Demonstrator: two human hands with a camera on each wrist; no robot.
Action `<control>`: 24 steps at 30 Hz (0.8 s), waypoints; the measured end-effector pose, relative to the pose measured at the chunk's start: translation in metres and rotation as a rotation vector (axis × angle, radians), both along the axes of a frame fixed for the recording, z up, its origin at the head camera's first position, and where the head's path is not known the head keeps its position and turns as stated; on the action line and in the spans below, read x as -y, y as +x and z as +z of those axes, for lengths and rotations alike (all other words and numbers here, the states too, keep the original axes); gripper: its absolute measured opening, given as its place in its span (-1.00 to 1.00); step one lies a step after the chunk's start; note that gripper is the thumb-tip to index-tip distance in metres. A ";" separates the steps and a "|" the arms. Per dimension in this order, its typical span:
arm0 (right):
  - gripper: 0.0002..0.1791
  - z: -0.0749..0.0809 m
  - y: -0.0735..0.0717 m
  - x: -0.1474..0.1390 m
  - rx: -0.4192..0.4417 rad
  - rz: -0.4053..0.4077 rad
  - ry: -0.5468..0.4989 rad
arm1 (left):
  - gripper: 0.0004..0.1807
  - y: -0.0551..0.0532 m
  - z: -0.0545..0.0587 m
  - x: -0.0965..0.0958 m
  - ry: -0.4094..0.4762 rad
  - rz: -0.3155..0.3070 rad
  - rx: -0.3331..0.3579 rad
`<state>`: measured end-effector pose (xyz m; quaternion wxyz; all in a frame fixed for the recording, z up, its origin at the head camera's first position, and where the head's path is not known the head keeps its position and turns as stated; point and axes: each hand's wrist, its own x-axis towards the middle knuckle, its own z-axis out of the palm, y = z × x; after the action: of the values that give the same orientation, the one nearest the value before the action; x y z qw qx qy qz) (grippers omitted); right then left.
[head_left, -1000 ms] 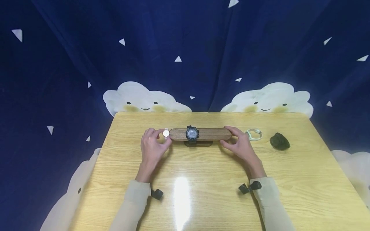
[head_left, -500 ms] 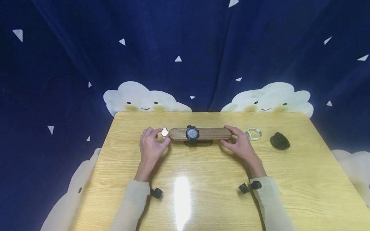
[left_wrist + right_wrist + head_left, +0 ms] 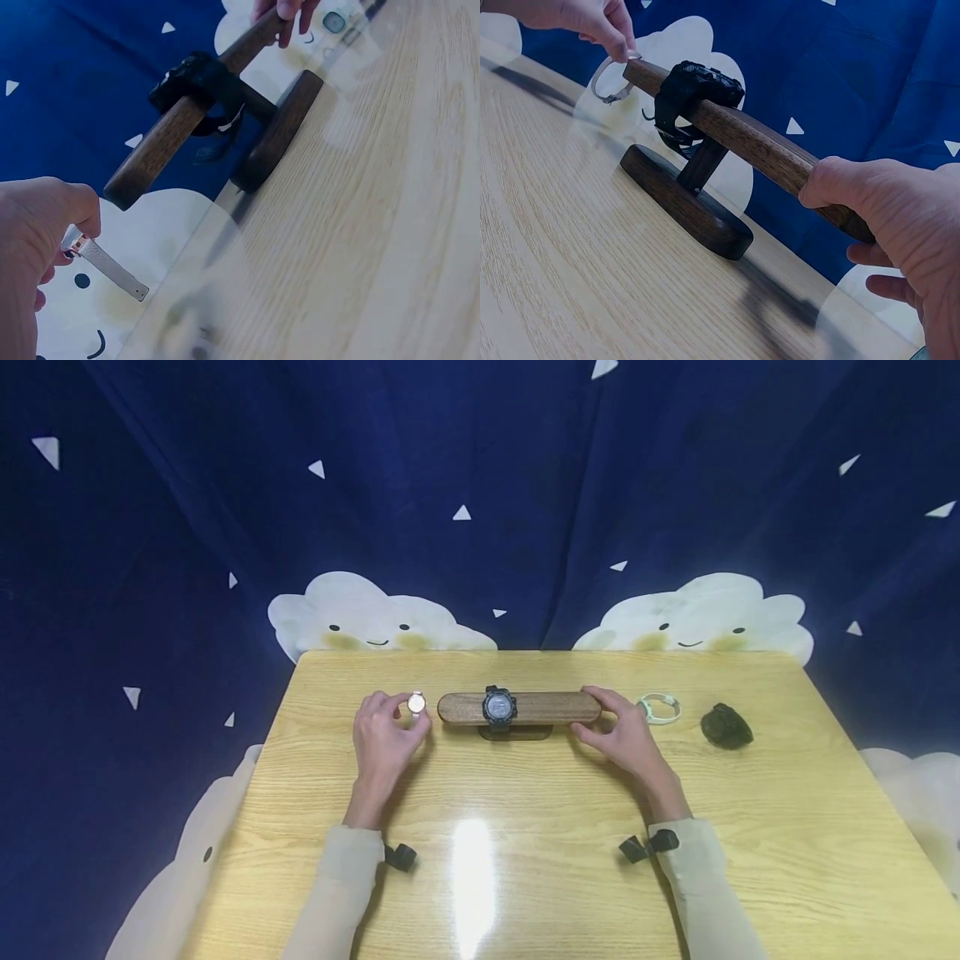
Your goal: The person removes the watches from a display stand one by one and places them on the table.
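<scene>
My left hand (image 3: 384,733) pinches a small white-strapped wristwatch (image 3: 417,702) between thumb and fingers, just off the left end of a wooden watch stand (image 3: 555,707). In the left wrist view one end of its pale strap (image 3: 116,273) hangs down below the fingers. A chunky black wristwatch (image 3: 498,707) is looped around the stand's bar, left of the middle; its strap (image 3: 676,135) hangs under the bar in the right wrist view. My right hand (image 3: 627,735) grips the bar's right end with thumb and fingers.
A pale green watch (image 3: 661,709) lies on the wooden table (image 3: 555,860) just right of my right hand. Farther right is a dark, lumpy black item (image 3: 726,727). Behind the table's back edge hangs a blue curtain (image 3: 525,510) with white clouds.
My left hand has drawn the white-strapped watch leftward, away from the stand's left end, opening a gap between them. The right hand and the stand stay where they were.
</scene>
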<state>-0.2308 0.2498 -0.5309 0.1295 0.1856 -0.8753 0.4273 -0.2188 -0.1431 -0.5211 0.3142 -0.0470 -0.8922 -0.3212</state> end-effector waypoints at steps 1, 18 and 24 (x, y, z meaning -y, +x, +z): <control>-0.29 0.000 0.000 0.000 0.000 0.001 -0.001 | -0.69 0.000 0.000 0.001 -0.002 0.005 -0.001; -0.30 -0.001 -0.001 0.000 -0.026 0.003 -0.013 | -0.68 -0.005 -0.004 0.017 -0.020 0.048 0.063; -0.29 -0.002 0.000 0.000 -0.026 0.003 -0.011 | -0.68 -0.005 -0.007 0.023 -0.027 0.060 0.074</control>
<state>-0.2308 0.2496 -0.5327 0.1415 0.1916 -0.8708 0.4300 -0.2240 -0.1660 -0.5285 0.2897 -0.0124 -0.9086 -0.3008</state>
